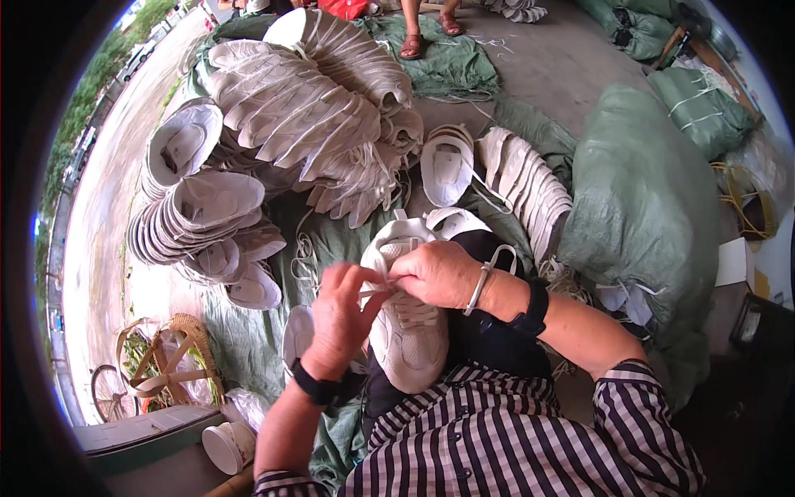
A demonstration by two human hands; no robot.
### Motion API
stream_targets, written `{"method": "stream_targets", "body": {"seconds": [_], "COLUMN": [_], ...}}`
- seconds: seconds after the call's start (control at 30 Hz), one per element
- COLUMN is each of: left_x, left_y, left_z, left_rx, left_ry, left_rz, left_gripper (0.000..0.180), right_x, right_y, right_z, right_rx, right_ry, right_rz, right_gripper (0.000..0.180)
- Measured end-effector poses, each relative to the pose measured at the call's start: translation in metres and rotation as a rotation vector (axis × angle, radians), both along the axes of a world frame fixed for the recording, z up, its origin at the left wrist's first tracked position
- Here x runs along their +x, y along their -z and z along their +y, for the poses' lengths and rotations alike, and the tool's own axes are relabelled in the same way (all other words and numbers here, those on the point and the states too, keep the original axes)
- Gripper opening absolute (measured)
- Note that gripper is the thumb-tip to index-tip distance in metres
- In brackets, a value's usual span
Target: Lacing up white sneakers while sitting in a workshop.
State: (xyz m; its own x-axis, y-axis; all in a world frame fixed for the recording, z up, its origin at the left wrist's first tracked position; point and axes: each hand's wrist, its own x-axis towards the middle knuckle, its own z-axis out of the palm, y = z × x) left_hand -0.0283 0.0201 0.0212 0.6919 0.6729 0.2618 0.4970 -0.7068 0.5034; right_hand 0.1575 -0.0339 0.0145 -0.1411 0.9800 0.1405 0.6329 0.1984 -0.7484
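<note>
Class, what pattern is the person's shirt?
The shirt has dark and white stripes, seen in the head view.

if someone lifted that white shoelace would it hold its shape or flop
The thin white shoelace would likely flop: it bends between the left hand and right hand. Probably very light, since loose laces beside the stacked white shoe uppers lie in curls.
</note>
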Motion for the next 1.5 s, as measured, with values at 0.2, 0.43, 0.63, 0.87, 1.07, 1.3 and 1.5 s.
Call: {"method": "stream_targets", "body": {"seconds": [0.2,0.43,0.63,0.87,1.07,1.3,1.5], "left_x": [0.010,0.011,0.013,0.020,0.014,0.005,0.010], "left_y": [-0.031,-0.028,-0.027,-0.025,-0.024,-0.011,-0.017], "left_z": [0.041,0.054,0.052,0.052,0.044,0.035,0.032], "left_rx": [-0.014,0.054,0.048,-0.060,-0.498,-0.263,-0.326], "left_ry": [0.455,0.617,0.606,0.543,0.369,0.372,0.352], "left_rz": [0.176,0.173,0.162,0.110,-0.066,-0.039,-0.059], "left_gripper": [0.039,0.029,0.031,0.020,0.027,0.032,0.028], "right_x": [-0.006,-0.010,0.000,-0.007,0.036,-0.007,-0.001], "right_y": [-0.002,-0.004,-0.003,0.003,-0.026,0.006,-0.009], "right_z": [-0.001,-0.002,-0.011,-0.010,0.004,-0.015,-0.002], "right_rx": [-0.077,-0.124,-0.063,0.154,-0.108,0.056,-0.178], "right_ry": [0.010,-0.011,-0.093,0.130,0.096,0.031,0.010], "right_rz": [-0.102,-0.213,-0.123,-0.155,0.445,-0.171,-0.087], "right_gripper": [0.015,0.017,0.014,0.006,0.010,0.015,0.017]}}
